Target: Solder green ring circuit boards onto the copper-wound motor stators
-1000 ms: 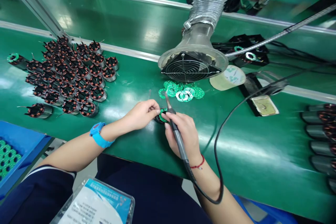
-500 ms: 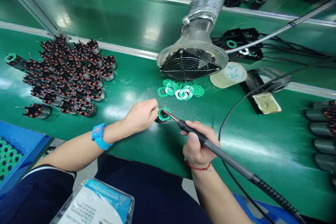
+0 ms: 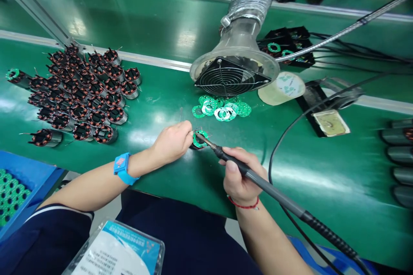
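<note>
The fingers of the right hand (image 3: 241,176) are curling snugly around a soldering iron (image 3: 274,192), whose tip is reaching over a green ring board (image 3: 200,145). The fingers of the left hand (image 3: 171,142) are bunching together at the board's left edge; whether they are pinching anything, I cannot tell. The board is sitting on a dark, mostly hidden part on the desk (image 3: 155,193), between the hands. Beyond it, loose ring boards (image 3: 240,110) are overlapping beneath a fume hood (image 3: 238,53). Farther left, copper-wound stators (image 3: 82,94) are crowding together.
</note>
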A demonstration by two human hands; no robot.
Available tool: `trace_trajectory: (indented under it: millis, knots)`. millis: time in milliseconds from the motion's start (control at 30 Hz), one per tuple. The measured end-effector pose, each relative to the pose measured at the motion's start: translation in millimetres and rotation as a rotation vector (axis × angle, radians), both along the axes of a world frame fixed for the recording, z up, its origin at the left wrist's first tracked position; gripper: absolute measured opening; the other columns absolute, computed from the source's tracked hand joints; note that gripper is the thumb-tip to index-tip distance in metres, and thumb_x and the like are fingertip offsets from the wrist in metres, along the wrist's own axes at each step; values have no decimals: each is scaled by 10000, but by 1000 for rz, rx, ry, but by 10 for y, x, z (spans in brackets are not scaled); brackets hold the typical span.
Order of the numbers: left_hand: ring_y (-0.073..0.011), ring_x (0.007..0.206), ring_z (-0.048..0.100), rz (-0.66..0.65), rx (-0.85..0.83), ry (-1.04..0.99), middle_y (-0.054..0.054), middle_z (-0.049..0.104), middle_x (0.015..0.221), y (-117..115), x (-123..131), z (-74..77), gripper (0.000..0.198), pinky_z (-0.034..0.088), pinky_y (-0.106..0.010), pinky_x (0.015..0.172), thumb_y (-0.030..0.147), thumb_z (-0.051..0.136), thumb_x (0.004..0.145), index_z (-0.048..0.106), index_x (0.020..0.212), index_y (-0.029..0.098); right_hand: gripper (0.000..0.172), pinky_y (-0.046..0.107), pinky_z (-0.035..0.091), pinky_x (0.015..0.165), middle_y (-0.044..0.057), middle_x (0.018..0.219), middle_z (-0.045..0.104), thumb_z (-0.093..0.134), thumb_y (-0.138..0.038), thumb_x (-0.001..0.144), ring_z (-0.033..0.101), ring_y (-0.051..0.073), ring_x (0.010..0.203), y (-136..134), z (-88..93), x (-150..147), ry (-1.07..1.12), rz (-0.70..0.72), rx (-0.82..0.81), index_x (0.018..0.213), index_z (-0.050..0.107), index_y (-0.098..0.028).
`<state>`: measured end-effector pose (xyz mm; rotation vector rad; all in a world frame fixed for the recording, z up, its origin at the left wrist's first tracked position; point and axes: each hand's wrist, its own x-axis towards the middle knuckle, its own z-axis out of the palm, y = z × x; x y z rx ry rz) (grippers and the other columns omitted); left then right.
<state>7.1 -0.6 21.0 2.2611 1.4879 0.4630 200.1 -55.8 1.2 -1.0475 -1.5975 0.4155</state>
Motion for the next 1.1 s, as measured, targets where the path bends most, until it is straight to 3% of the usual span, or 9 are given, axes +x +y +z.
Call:
trace_trajectory:
  millis: [67, 133, 233, 300, 433, 567, 633, 800, 1100]
  knots:
    - [-158, 642, 518, -4, 4, 7, -16, 548, 694, -3, 11, 7, 161, 419, -281, 627, 182, 357, 907, 438, 768, 202, 285, 350, 583, 656, 35, 900, 732, 574, -232, 896, 700, 175, 684, 12, 15, -31, 15, -31, -22, 1175, 632, -245]
    - [-158, 646, 509, -1, -1, -6, -16, 541, 693, -2, 22, 18, 157, 417, -285, 630, 167, 364, 892, 429, 754, 203, 374, 403, 597, 794, 51, 961, 743, 526, -223, 931, 732, 206, 846, 42, 36, -72, 3, -76, -92, 1304, 541, -247]
    - [-152, 640, 484, 17, -37, -77, -5, 510, 677, 16, 31, 36, 160, 414, -290, 635, 152, 375, 869, 395, 721, 209, 460, 505, 516, 1003, 98, 1184, 698, 537, -250, 933, 655, 249, 1141, 109, 49, -122, -120, -69, -231, 1382, 440, -251]
    - [-147, 635, 475, 36, -103, -159, 7, 488, 662, 36, 23, 44, 170, 419, -292, 643, 151, 383, 859, 373, 701, 213, 507, 503, 501, 1031, 123, 1305, 630, 583, -275, 908, 613, 257, 1210, 149, 35, -137, -182, 3, -310, 1387, 420, -249]
    - [-169, 806, 568, 66, -268, -376, -30, 577, 851, 52, -30, 50, 70, 481, -312, 732, 146, 423, 838, 459, 868, 198, 499, 462, 530, 1003, 110, 1258, 648, 592, -276, 902, 644, 234, 1156, 173, -8, -139, -178, 52, -379, 1370, 421, -257]
    - [-275, 1140, 525, -147, -249, -345, -147, 536, 1222, -17, -39, 29, 472, 460, -452, 970, 217, 606, 786, 407, 1210, 157, 492, 454, 539, 972, 102, 1236, 652, 607, -282, 894, 656, 232, 1125, 139, -9, -169, -157, -12, -381, 1351, 426, -259]
    - [-309, 1152, 504, -178, -187, -267, -165, 527, 1224, -65, -3, -4, 524, 433, -500, 994, 227, 642, 783, 388, 1235, 144, 466, 438, 549, 942, 90, 1186, 670, 603, -280, 895, 672, 225, 1084, 118, 3, -201, -143, -47, -377, 1331, 441, -256]
    - [-299, 1096, 503, -127, -96, -224, -155, 535, 1163, -106, 75, -77, 433, 438, -484, 950, 204, 576, 844, 386, 1227, 140, 401, 424, 551, 905, 46, 1000, 714, 591, -284, 900, 701, 209, 946, 95, 19, -257, -159, -139, -361, 1287, 493, -248]
    - [-282, 1047, 489, -256, -85, -213, -126, 559, 1152, 46, -11, -46, 351, 429, -475, 927, 261, 598, 817, 479, 1132, 163, 403, 447, 539, 914, 69, 1034, 704, 566, -305, 910, 679, 233, 1001, 102, -18, -210, -219, -93, -316, 1301, 491, -246]
